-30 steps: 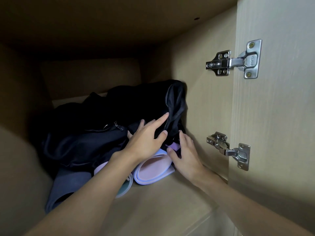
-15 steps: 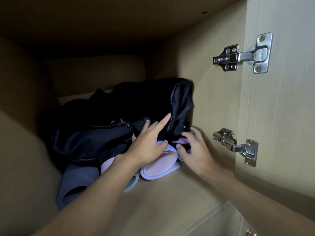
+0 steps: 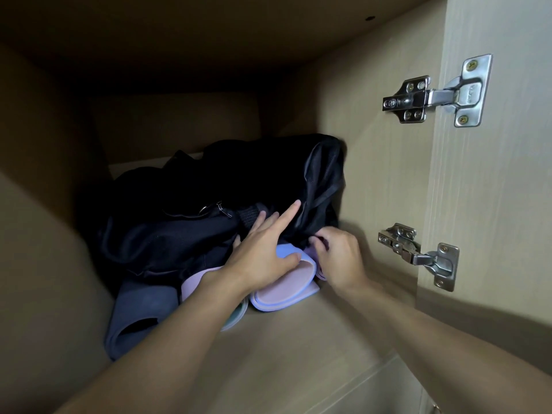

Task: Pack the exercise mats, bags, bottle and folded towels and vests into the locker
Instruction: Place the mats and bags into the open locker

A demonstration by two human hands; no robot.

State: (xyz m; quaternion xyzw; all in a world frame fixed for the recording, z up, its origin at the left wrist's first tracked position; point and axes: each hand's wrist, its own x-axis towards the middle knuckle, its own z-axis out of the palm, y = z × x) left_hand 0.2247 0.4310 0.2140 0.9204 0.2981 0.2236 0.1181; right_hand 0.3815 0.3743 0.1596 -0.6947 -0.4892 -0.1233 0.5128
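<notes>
Inside the locker (image 3: 298,348) a black bag (image 3: 209,204) lies on top of several folded exercise mats. A lilac and pink mat (image 3: 283,289) sticks out at the front, a dark grey mat (image 3: 134,312) lies to its left, and a pale green edge shows under my forearm. My left hand (image 3: 263,252) rests on the lilac mat, thumb on its top, index finger stretched against the bag. My right hand (image 3: 337,255) has its fingers curled at the bag's lower right edge beside the mat; what it pinches is hidden.
The locker's right wall is close beside the bag. The open door (image 3: 493,174) stands at the right with two metal hinges, upper hinge (image 3: 436,94) and lower hinge (image 3: 418,252). Bare shelf floor lies in front of the mats.
My right hand has curled its fingers and moved in under the bag's right edge. The left hand stays on the lilac mat. The view has shifted slightly.
</notes>
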